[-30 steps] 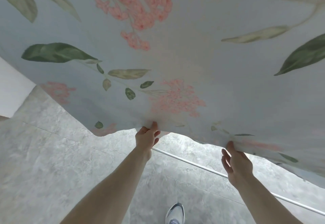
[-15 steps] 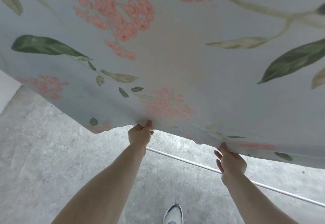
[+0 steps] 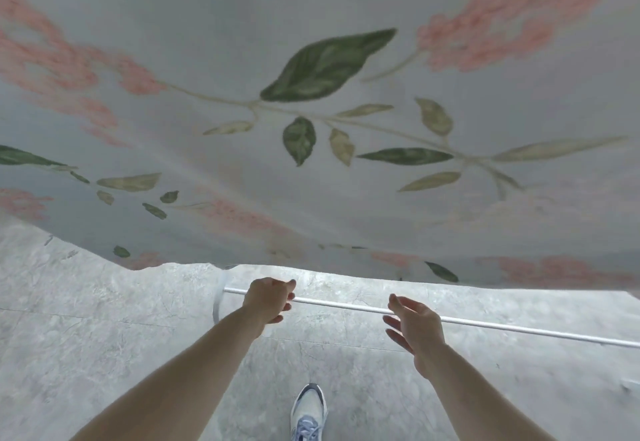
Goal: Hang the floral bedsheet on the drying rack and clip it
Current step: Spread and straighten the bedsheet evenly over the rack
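The floral bedsheet (image 3: pixel 242 59) fills the whole upper part of the head view, spread overhead with its lower hem running from the left edge down to the right edge, just above both hands. Neither hand holds it. The left hand (image 3: pixel 268 298) hangs below the hem with its fingers loosely curled around nothing, a gap of floor showing between fingertips and cloth. The right hand (image 3: pixel 414 322) is released too, fingers spread and relaxed, well clear of the hem.

Below them a white rail (image 3: pixel 502 324) of the drying rack runs from beside the left hand out to the right edge, with a curved white leg (image 3: pixel 218 302) dropping from its left end. A sneaker (image 3: pixel 308 413) stands on the grey marbled floor (image 3: pixel 86 336) near the bottom edge.

What carries the sheet up top is out of view, so I cannot tell how securely it lies. No clip shows anywhere. With the cloth unpinned and no hand on it, the likely failure is the sheet sliding off under its own uneven weight: the hem looks lower at the right than at the left, which suggests an unbalanced drape. It could then land on the floor. A tug on one side only would likely worsen the skew.
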The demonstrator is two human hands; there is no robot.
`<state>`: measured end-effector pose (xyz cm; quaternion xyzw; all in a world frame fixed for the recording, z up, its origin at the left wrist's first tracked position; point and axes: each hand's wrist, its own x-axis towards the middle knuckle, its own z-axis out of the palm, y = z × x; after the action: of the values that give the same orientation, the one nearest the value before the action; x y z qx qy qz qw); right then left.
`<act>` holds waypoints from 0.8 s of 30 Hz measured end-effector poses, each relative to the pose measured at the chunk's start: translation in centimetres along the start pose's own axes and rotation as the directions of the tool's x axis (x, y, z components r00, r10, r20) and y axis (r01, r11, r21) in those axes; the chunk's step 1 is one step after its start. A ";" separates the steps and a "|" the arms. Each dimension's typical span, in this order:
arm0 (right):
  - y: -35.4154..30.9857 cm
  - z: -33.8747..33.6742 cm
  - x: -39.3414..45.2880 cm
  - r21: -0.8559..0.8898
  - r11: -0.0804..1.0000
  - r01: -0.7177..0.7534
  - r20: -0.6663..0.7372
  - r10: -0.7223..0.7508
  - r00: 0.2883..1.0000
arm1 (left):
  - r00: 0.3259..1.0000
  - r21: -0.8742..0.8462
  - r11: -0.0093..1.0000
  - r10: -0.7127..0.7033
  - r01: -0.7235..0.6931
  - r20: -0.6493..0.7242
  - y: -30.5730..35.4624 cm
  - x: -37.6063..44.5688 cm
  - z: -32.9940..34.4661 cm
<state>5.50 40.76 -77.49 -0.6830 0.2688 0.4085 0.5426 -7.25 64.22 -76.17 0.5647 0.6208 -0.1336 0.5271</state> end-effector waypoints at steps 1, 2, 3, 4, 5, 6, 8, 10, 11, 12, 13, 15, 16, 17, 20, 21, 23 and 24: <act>-0.4 -2.2 -0.5 -0.009 1.000 0.021 -0.012 -0.021 1.000 | 0.998 0.076 0.996 0.047 -0.050 0.040 0.5 -1.4 1.9; -0.8 -4.2 -0.9 -0.024 0.999 0.046 -0.020 -0.047 0.999 | 0.994 0.128 0.988 0.076 -0.085 0.074 1.1 -2.8 3.7; -0.9 -4.7 -1.0 -0.044 0.997 0.060 -0.016 -0.061 0.998 | 0.991 0.158 0.981 0.099 -0.113 0.091 1.2 -3.3 4.4; -1.4 -7.9 -1.6 -0.042 0.996 0.081 -0.047 -0.083 0.995 | 0.983 0.191 0.970 0.129 -0.152 0.130 2.1 -5.1 7.2; -1.6 -9.5 -1.8 -0.045 0.994 0.101 -0.055 -0.104 0.993 | 0.978 0.206 0.963 0.142 -0.172 0.154 2.6 -6.0 8.7; -1.7 -11.2 -2.1 -0.063 0.992 0.111 -0.076 -0.116 0.990 | 0.972 0.215 0.958 0.156 -0.193 0.177 2.9 -7.1 10.2; -2.1 -17.4 -3.1 -0.064 0.988 0.137 -0.123 -0.144 0.982 | 0.952 0.259 0.933 0.190 -0.251 0.239 4.2 -10.6 15.5; -1.9 -20.8 -3.6 -0.085 0.987 0.137 -0.150 -0.149 0.977 | 0.942 0.262 0.925 0.205 -0.275 0.267 4.8 -12.7 18.5; -2.1 -23.0 -4.0 -0.087 0.986 0.142 -0.170 -0.155 0.973 | 0.936 0.263 0.922 0.208 -0.284 0.283 5.4 -14.1 20.4; -2.6 -25.4 -4.2 -0.077 0.986 0.151 -0.183 -0.162 0.970 | 0.929 0.265 0.916 0.219 -0.301 0.297 6.1 -15.3 22.4; -3.2 -28.0 -4.4 -0.072 0.984 0.163 -0.198 -0.174 0.965 | 0.922 0.262 0.913 0.225 -0.313 0.316 6.9 -16.9 24.5; -4.9 -33.4 -4.6 -0.050 0.980 0.193 -0.230 -0.200 0.953 | 0.901 0.259 0.902 0.243 -0.346 0.358 8.5 -20.1 28.9; -5.7 -36.0 -4.7 -0.026 0.978 0.206 -0.238 -0.207 0.949 | 0.891 0.256 0.894 0.258 -0.367 0.374 9.3 -21.7 31.2; -6.4 -38.3 -4.7 -0.001 0.976 0.216 -0.252 -0.209 0.945 | 0.883 0.252 0.890 0.269 -0.381 0.385 10.0 -23.0 33.2; -8.1 -42.0 -4.7 0.044 0.973 0.228 -0.277 -0.208 0.938 | 0.869 0.195 0.902 0.282 -0.384 0.408 11.4 -25.5 37.0; -8.5 -43.6 -4.7 0.058 0.970 0.236 -0.287 -0.211 0.935 | 0.862 0.174 0.908 0.280 -0.380 0.422 11.7 -26.6 38.6; -9.2 -46.2 -4.7 0.088 0.966 0.243 -0.300 -0.207 0.931 | 0.852 0.147 0.912 0.286 -0.382 0.438 12.6 -28.4 41.2; -9.5 -46.8 -4.7 0.102 0.964 0.247 -0.303 -0.207 0.930 | 0.851 0.141 0.912 0.291 -0.385 0.438 13.0 -28.9 41.8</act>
<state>23.16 -2.02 -64.89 -0.7227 0.2920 0.2189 0.5870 19.18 20.45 -64.41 0.6807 0.3684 -0.2220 0.5930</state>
